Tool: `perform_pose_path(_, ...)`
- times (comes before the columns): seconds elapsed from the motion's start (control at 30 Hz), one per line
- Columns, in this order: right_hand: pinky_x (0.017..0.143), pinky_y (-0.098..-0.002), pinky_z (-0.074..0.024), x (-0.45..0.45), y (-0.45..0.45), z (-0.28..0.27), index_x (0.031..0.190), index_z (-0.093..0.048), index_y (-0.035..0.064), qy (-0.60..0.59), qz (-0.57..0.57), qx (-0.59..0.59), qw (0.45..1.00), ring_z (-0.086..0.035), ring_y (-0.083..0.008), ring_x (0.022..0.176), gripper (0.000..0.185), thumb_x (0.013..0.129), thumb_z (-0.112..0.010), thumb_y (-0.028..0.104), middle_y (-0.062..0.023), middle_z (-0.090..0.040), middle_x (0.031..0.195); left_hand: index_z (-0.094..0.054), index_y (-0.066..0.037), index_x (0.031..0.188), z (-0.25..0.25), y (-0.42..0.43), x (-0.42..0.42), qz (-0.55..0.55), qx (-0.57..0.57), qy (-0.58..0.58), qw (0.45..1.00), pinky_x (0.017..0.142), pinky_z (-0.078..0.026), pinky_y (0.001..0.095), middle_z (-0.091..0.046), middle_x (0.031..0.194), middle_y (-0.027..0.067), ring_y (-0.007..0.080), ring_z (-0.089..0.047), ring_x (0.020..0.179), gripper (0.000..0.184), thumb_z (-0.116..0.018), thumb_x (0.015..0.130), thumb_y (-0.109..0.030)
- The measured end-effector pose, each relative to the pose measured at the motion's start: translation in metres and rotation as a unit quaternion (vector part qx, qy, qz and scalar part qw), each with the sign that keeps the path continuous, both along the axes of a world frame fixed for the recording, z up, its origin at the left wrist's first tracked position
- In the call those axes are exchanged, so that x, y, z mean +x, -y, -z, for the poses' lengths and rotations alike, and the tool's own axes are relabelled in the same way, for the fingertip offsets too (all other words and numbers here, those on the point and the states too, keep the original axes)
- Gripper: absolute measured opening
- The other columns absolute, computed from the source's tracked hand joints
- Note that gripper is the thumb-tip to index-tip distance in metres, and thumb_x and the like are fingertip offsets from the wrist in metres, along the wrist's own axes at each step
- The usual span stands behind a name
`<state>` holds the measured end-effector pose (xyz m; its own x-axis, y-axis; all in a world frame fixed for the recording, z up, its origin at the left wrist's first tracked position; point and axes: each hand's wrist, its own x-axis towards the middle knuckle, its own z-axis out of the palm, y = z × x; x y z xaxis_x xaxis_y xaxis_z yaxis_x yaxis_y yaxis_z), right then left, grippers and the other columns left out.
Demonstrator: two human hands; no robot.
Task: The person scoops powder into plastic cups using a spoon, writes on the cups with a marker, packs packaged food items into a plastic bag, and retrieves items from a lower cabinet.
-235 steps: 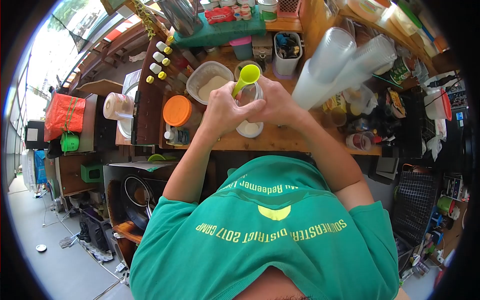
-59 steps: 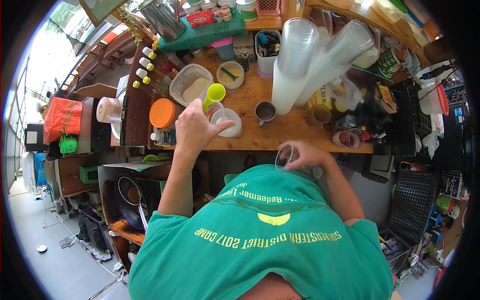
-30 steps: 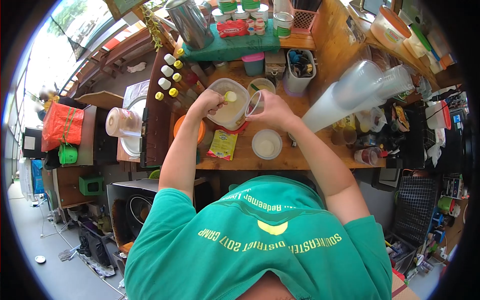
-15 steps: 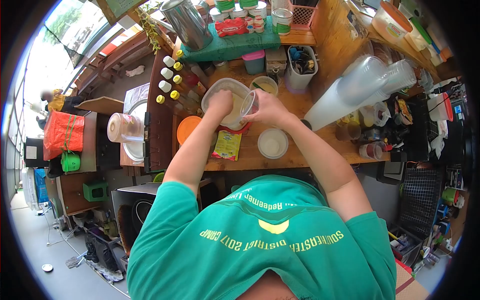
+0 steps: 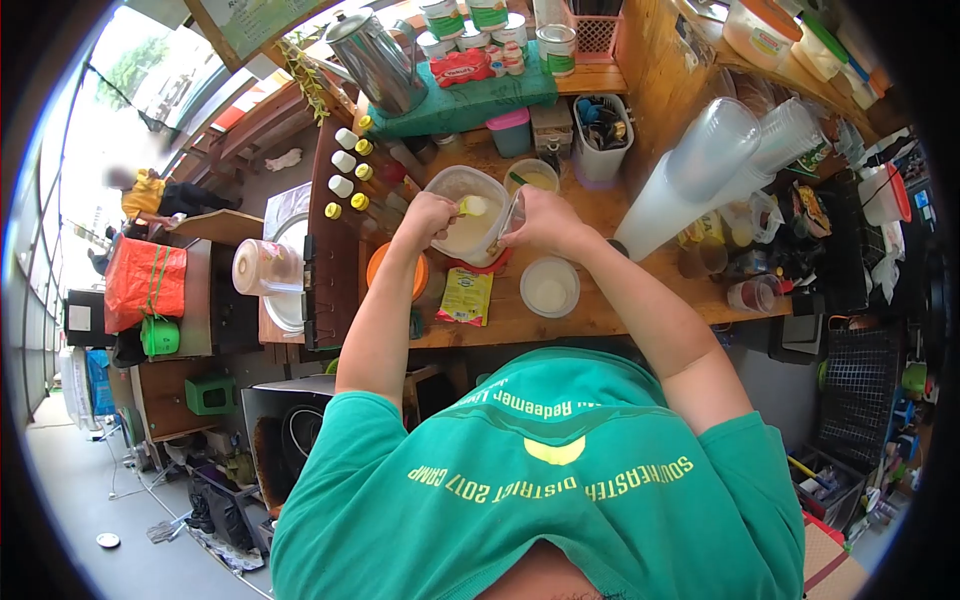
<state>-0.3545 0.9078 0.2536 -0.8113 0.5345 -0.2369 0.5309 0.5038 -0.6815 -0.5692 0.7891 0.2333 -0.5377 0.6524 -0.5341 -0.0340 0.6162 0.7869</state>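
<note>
Two bare hands work: the left hand closes curled fingers around a yellow-green plastic scoop above a translucent, rectangular plastic tub; the right hand curves fingers around a clear plastic cup beside it. Level scooping limits spills.

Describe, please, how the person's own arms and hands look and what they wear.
Both arms have short green sleeves, part of a T-shirt with yellow lettering. Below the sleeves, arms, left hand and right hand are bare: no gloves or watch visible. Rings: cannot tell.
</note>
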Motion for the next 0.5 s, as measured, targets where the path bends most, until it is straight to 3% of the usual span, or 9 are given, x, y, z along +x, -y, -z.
perform_pose_path(0.03, 0.092, -0.0408, -0.0518, -0.002, -0.001, -0.001, 0.119, -0.058, -0.0003, 0.013, -0.006, 0.013, 1.0, -0.066, -0.034, 0.108, 0.074, 0.064, -0.091, 0.036, -0.0199, -0.069, 0.113, -0.071, 0.008, 0.093, -0.008, 0.006, -0.001, -0.002, 0.01, 0.004, 1.0, 0.044, -0.035, 0.0287, -0.058, 0.067, 0.0046, 0.0125, -0.05, 0.053, 0.019, -0.063, 0.092, -0.008)
perform_pose_path(0.17, 0.091, -0.0408, -0.0522, -0.005, 0.0, -0.014, 0.118, -0.058, -0.0009, 0.011, -0.024, 0.038, 0.999, -0.066, -0.0339, 0.106, 0.072, 0.064, -0.092, 0.034, -0.0197, -0.068, 0.111, -0.073, 0.004, 0.099, -0.029, 0.023, 0.023, 0.047, 0.062, -0.062, 0.995, 0.047, -0.041, 0.0334, -0.063, 0.069, 0.0074, 0.016, -0.053, 0.052, 0.018, -0.063, 0.092, -0.01)
perform_pose_path(0.23, 0.095, -0.0416, -0.0512, -0.007, 0.0, -0.008, 0.118, -0.058, 0.0019, -0.106, -0.03, -0.039, 0.993, -0.064, -0.0341, 0.111, 0.073, 0.063, -0.091, 0.036, -0.0183, -0.067, 0.116, -0.074, 0.0, 0.099, -0.038, 0.031, 0.052, 0.158, 0.184, -0.349, 0.905, 0.059, -0.049, 0.0361, -0.067, 0.079, 0.0086, 0.0192, -0.06, 0.061, 0.015, -0.063, 0.091, -0.005)
perform_pose_path(0.27, 0.095, -0.0416, -0.0512, -0.008, -0.001, -0.006, 0.118, -0.058, 0.0019, -0.108, -0.031, -0.034, 0.993, -0.064, -0.0341, 0.111, 0.073, 0.063, -0.091, 0.036, -0.0183, -0.067, 0.116, -0.074, 0.0, 0.099, -0.045, 0.034, 0.06, 0.155, 0.188, -0.351, 0.904, 0.059, -0.049, 0.0361, -0.067, 0.079, 0.0086, 0.0192, -0.06, 0.061, 0.015, -0.063, 0.091, -0.005)
perform_pose_path(0.33, 0.095, -0.0408, -0.0507, -0.009, 0.002, -0.005, 0.12, -0.058, 0.001, -0.222, -0.062, -0.011, 0.973, -0.063, -0.0344, 0.111, 0.075, 0.061, -0.092, 0.033, -0.0186, -0.066, 0.117, -0.075, -0.004, 0.1, -0.061, 0.038, 0.076, 0.246, 0.205, -0.532, 0.784, 0.076, -0.051, 0.0413, -0.067, 0.085, 0.0124, 0.0283, -0.064, 0.079, 0.016, -0.065, 0.087, -0.005)
perform_pose_path(0.37, 0.096, -0.0404, -0.0506, -0.007, 0.003, -0.005, 0.121, -0.057, 0.0007, -0.262, -0.061, -0.016, 0.963, -0.063, -0.0341, 0.112, 0.076, 0.06, -0.092, 0.03, -0.0186, -0.065, 0.116, -0.075, -0.004, 0.101, -0.074, 0.04, 0.085, 0.251, 0.187, -0.545, 0.778, 0.081, -0.05, 0.0419, -0.065, 0.086, 0.0124, 0.0323, -0.062, 0.09, 0.018, -0.066, 0.086, -0.004)
perform_pose_path(0.5, 0.097, -0.039, -0.0505, 0.018, -0.004, -0.011, 0.122, -0.056, 0.0008, -0.331, -0.031, -0.04, 0.942, -0.063, -0.0334, 0.111, 0.075, 0.062, -0.091, 0.03, -0.0182, -0.065, 0.116, -0.075, -0.004, 0.101, -0.092, 0.042, 0.088, 0.161, 0.176, -0.622, 0.746, 0.077, -0.051, 0.0406, -0.065, 0.086, 0.0123, 0.0311, -0.061, 0.088, 0.018, -0.067, 0.085, -0.005)
